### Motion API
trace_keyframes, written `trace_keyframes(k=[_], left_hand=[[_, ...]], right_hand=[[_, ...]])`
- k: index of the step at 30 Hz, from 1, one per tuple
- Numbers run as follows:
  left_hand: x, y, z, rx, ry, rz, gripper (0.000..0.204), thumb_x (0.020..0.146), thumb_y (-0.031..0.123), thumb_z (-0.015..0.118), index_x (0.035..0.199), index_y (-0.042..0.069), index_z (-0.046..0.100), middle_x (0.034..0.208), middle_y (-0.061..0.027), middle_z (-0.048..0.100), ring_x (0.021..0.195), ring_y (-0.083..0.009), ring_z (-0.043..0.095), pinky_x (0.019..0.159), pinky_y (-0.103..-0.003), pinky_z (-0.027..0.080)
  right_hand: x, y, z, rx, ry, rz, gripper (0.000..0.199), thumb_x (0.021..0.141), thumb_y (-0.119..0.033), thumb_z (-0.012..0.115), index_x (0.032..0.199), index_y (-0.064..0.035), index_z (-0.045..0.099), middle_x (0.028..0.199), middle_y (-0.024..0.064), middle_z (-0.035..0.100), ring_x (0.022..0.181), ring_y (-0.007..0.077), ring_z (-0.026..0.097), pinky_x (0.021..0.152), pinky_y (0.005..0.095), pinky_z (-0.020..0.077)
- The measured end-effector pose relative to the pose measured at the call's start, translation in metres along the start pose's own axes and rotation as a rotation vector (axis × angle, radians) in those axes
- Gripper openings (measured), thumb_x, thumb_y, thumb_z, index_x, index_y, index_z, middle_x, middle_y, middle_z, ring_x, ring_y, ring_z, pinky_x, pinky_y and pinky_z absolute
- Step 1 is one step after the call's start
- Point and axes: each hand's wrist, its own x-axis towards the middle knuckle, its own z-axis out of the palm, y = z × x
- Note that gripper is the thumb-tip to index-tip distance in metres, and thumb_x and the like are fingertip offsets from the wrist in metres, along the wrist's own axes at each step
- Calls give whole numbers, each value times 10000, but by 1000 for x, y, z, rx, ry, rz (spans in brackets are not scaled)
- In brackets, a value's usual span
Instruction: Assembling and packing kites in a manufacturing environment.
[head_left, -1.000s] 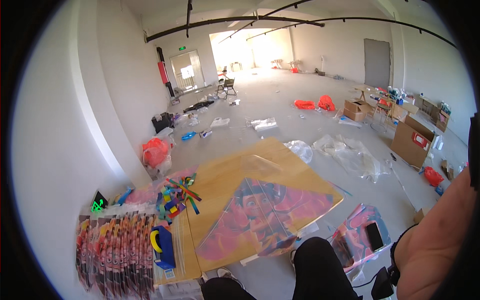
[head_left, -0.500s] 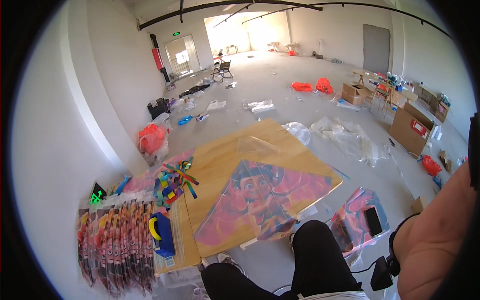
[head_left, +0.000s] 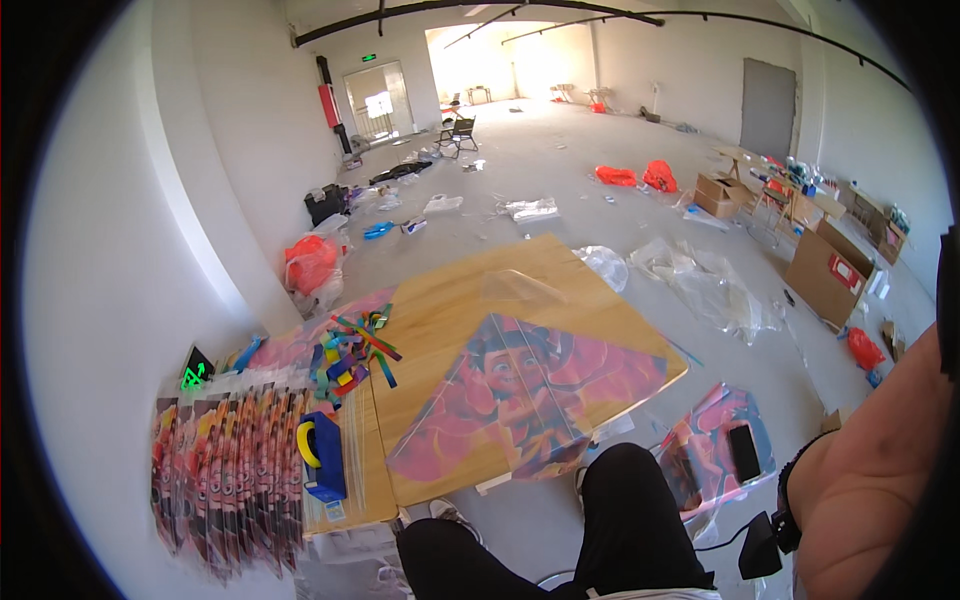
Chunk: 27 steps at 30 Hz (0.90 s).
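Observation:
A printed kite [head_left: 540, 390] with a cartoon figure on pink and purple lies spread flat on the wooden table [head_left: 450, 300]. My raised right arm [head_left: 870, 470] fills the right edge of the view; its hand is out of view. A black device [head_left: 760, 547] on a cord hangs beside that arm. My left hand does not show. Left of the kite are a heap of colourful ribbon strips [head_left: 350, 355] and a blue tape dispenser [head_left: 326, 460] with yellow tape. Several folded, bagged kites [head_left: 225, 470] are stacked at the far left.
Right of my knee [head_left: 635, 500], a dark phone [head_left: 744, 454] rests on another printed sheet [head_left: 700, 440]. Crumpled clear plastic [head_left: 705, 290] and cardboard boxes [head_left: 825, 272] lie on the floor beyond. A red bag [head_left: 312, 262] stands by the left wall; a folding chair [head_left: 460, 135] is farther back.
The view has shifted slightly, so the far room sits a little farther right and lower. The kite and the things on the table stay in place, and my right arm remains raised.

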Motion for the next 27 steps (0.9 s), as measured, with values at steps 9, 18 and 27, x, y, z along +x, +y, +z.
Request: trace_keyframes(k=[9, 18, 27], left_hand=[[-3, 4, -5, 10, 7, 8, 299, 985, 103, 561, 1267, 18, 506, 802, -31, 520, 717, -129, 490, 695, -284, 407], [-4, 8, -4, 13, -9, 10, 322, 979, 75, 569, 1291, 24, 507, 792, -18, 516, 699, -116, 481, 669, -271, 400], [-3, 16, -8, -18, -19, 25, 350, 973, 46, 578, 1315, 30, 508, 781, -5, 512, 682, -102, 472, 643, -258, 393]], right_hand=[[1, 0, 0, 11, -8, -7, 365, 865, -477, 727, 986, -154, 607, 999, 12, 618, 918, 141, 534, 843, 468, 378], [0, 1, -1, 28, -3, -4, 335, 867, -457, 730, 948, -154, 611, 977, 1, 619, 896, 134, 538, 838, 467, 378], [-1, -5, -2, 41, -2, -14, 309, 868, -437, 733, 910, -154, 615, 954, -11, 620, 873, 128, 543, 832, 467, 379]])
